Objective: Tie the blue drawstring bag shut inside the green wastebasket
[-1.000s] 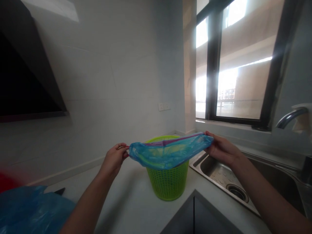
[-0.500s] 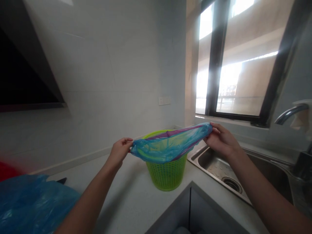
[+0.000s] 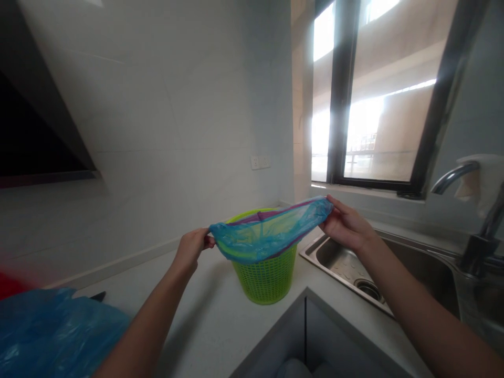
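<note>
Left hand [image 3: 190, 251] and right hand [image 3: 348, 227] fingers pinch blue plastic bag [image 3: 252, 245] ends mid-frame, presumably tensioning it over green mesh basket [image 3: 265, 281].

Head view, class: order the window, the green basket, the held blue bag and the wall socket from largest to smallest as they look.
1. Window
2. Green basket and held blue bag: too close to rank, as the bag hides part of the basket
3. Wall socket

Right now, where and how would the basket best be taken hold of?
Probably take the basket by its lower wall, from the left: it stands upright and flares upward, which should resist slipping; the stretched bag drapes over its near rim, and the sink lies right.
</note>
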The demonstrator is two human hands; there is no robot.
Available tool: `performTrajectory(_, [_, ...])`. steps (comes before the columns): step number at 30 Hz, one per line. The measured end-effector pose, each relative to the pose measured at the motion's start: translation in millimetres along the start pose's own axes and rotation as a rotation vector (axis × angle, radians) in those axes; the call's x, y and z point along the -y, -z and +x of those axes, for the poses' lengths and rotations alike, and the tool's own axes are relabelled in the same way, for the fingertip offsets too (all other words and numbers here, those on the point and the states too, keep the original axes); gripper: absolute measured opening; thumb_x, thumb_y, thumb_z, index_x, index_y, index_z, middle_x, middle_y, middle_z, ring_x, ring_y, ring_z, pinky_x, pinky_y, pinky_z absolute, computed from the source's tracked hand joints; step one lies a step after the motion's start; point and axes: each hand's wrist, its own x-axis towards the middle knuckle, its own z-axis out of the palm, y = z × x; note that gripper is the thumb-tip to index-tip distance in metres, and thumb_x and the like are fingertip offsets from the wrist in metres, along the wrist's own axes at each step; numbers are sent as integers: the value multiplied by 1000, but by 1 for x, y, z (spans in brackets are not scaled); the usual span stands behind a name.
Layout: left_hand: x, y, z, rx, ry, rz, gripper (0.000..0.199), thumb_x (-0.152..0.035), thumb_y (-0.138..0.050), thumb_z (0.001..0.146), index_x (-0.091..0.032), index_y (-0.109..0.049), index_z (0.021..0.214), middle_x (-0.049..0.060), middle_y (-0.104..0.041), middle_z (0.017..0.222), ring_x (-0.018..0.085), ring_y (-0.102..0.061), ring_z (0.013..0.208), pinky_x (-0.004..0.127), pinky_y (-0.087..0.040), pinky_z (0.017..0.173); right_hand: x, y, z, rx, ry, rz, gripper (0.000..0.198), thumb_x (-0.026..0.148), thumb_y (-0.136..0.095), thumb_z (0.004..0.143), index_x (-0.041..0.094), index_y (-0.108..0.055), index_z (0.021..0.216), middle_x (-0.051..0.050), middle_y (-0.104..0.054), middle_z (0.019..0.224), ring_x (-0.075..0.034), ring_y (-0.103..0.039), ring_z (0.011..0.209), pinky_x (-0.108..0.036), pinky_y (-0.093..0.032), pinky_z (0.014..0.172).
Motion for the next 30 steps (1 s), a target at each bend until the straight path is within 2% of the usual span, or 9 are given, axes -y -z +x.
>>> performTrajectory(6, [-4,-2,0,-31,-34,-113,17,-32,-70,64,-16,-65,62,5,-64,61,16,-59,57,26,-53,62,-6,-3,-5,119,19,-113,14,8,-73,76,17,-67,86,0,-71,83,-9,-64,72,-17,-54,65])
performTrajectory(10, [-5,-6,0,-97,10,-112,17,-32,-68,64,-15,-68,63,6,-67,65,17,-62,65,24,-50,64,-17,-4,-5,96,115,-333,19,9,-76,69,18,-64,80,2,-65,77,-9,-58,67,-19,-49,64])
performTrajectory(13, [-4,-9,0,-122,30,-93,16,-31,-68,63,-15,-67,60,7,-66,66,18,-63,69,24,-48,63,-26,-2,-4,34,292,-647,22,9,-73,64,20,-61,79,4,-61,71,-9,-50,60,-22,-40,57])
performTrajectory(16, [-2,-12,-1,-116,-26,-109,16,-29,-69,64,-16,-63,56,4,-63,61,16,-59,64,24,-47,61,-30,4,-3,-134,599,-1056,22,5,-62,62,21,-61,76,4,-58,69,-11,-44,57,-26,-33,57])
performTrajectory(19, [-1,-14,-3,-48,-62,-249,27,-28,-71,67,-18,-52,52,-3,-46,49,9,-44,48,21,-40,50,-29,12,1,-301,841,-1332,23,6,-54,65,22,-61,80,0,-61,76,-15,-48,63,-30,-35,64])
performTrajectory(21, [0,-15,-3,32,-1,-437,34,-24,-72,68,-19,-43,50,-7,-32,45,6,-30,41,18,-32,41,-28,20,7,-335,874,-1363,23,7,-53,67,22,-62,82,-2,-63,81,-17,-52,68,-31,-38,68])
performTrajectory(23, [2,-14,-3,129,106,-623,36,-18,-71,69,-19,-40,52,-9,-27,44,4,-24,38,15,-27,36,-29,29,16,-335,801,-1312,19,9,-54,66,21,-63,78,-2,-64,78,-18,-54,69,-31,-40,67])
performTrajectory(25, [6,-14,-3,202,207,-737,33,-15,-69,73,-19,-41,54,-8,-29,43,4,-24,37,13,-27,35,-34,40,25,-333,648,-1212,15,8,-57,64,20,-64,71,0,-63,67,-17,-52,63,-28,-38,60])
performTrajectory(30, [16,-15,-7,230,282,-843,24,-14,-59,86,-15,-51,63,-8,-33,43,3,-31,36,11,-33,37,-47,56,41,-285,39,-608,17,0,-59,62,18,-58,61,5,-49,42,-7,-40,40,-18,-27,40])
